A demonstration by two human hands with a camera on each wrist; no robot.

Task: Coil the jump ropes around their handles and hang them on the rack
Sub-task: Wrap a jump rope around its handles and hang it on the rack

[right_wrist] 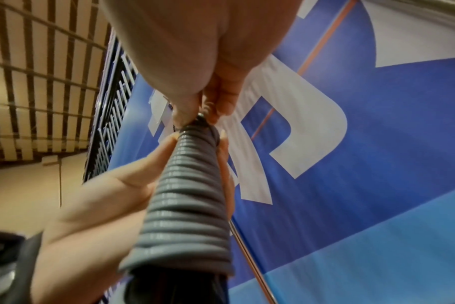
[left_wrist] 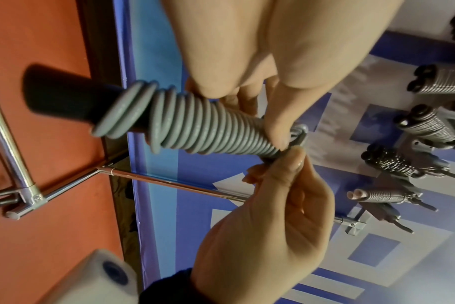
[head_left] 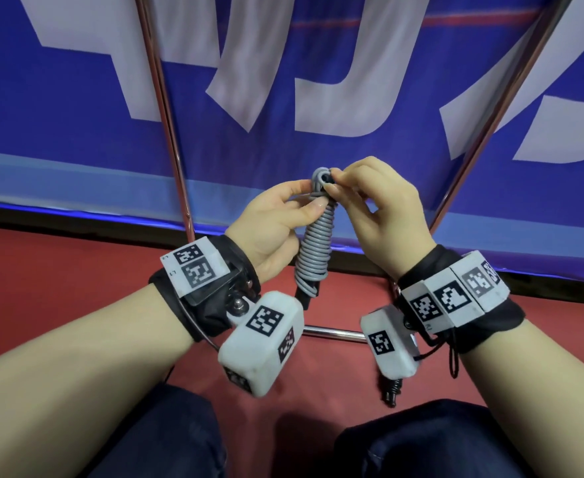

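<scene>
The left hand (head_left: 276,222) is pinching the top of the coiled gray jump rope (head_left: 313,250), held in the air between both hands with its long axis running roughly up and down and the black handles (left_wrist: 57,98) poking out below. The right hand (head_left: 369,208) is clenching its fingertips on the loop at the top end, probably tucking it. The rack (head_left: 159,98) is standing just behind, beyond both hands.

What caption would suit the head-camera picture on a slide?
Both hands, left hand and right hand, pinch the top of a grey jump rope coiled around its handles.
</scene>
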